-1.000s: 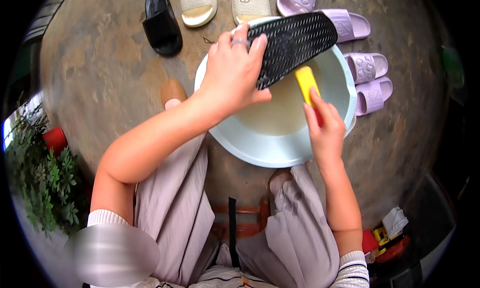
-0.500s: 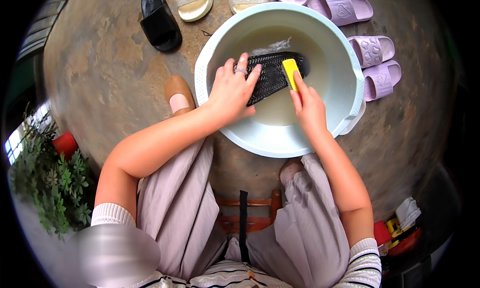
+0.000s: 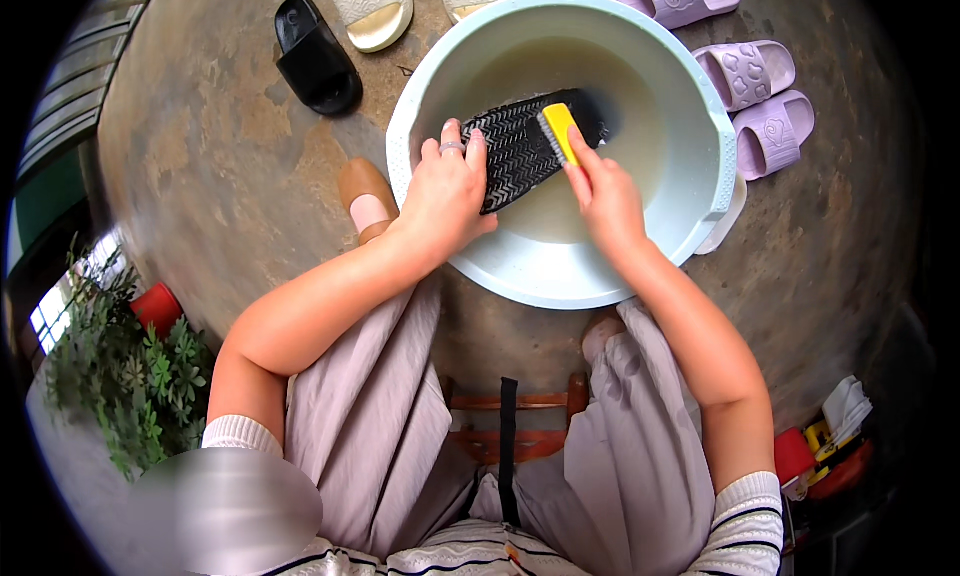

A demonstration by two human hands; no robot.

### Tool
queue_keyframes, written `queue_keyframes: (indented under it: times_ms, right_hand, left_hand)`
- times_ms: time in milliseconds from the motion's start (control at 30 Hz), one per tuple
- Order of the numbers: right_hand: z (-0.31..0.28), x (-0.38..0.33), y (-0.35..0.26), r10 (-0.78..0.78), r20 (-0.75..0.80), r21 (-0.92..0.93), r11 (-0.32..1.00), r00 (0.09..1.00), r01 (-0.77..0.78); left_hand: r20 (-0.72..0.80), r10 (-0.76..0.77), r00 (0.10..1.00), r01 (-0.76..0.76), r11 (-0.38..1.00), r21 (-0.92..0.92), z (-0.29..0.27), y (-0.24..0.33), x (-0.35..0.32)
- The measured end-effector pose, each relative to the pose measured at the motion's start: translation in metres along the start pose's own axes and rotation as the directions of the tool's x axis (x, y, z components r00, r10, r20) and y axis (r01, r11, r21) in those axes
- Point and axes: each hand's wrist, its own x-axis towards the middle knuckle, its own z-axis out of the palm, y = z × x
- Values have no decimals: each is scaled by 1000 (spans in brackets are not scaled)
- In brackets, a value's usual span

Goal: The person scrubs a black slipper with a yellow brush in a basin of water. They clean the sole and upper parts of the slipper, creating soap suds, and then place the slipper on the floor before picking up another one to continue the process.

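A black slipper (image 3: 512, 144) lies sole-up in a pale blue basin (image 3: 545, 288) of cloudy water, its far end dipping under the surface. My left hand (image 3: 447, 191) grips the near left end, fingers over the tread and a ring on one finger. In my right hand (image 3: 607, 191) is a yellow scrub brush (image 3: 562, 131), its pale bristles against the zigzag tread. The thumb side and palm of the left hand partly hide the slipper's heel end.
Another black slipper (image 3: 318, 58) rests on the stained concrete floor (image 3: 230, 126). Cream slippers (image 3: 372, 11) and lilac slippers (image 3: 775, 131) surround the basin's far and right sides. A leafy plant (image 3: 130, 376) stands left; a red and yellow item (image 3: 815, 451) lies right.
Relative to the slipper, the brush has moved left along the sole, toward my left hand. White foam seen beyond the slipper no longer shows. The whole view has shifted slightly.
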Motion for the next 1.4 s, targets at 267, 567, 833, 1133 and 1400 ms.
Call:
queue_keyframes:
  times_ms: [267, 567, 833, 1133, 1400]
  right_hand:
    - [-30, 14, -24, 152, 53, 147, 976, 987, -158]
    - [-55, -49, -60, -35, 128, 260, 966, 991, 1]
    - [-43, -41, -27, 48, 87, 187, 980, 995, -64]
    - [-40, 22, 6, 49, -97, -206, 976, 994, -68]
    - [-35, 41, 21, 54, -90, -196, 978, 994, -71]
  left_hand:
    - [-228, 60, 972, -130, 943, -307, -6, -1, -14]
    - [-210, -97, 973, -125, 541, -831, -24, 3, 2]
    - [-206, 96, 974, -179, 882, -437, 5, 6, 23]
    - [-327, 231, 916, -41, 867, 497, 60, 17, 74]
    - [-90, 165, 982, -127, 936, 327, 11, 6, 105]
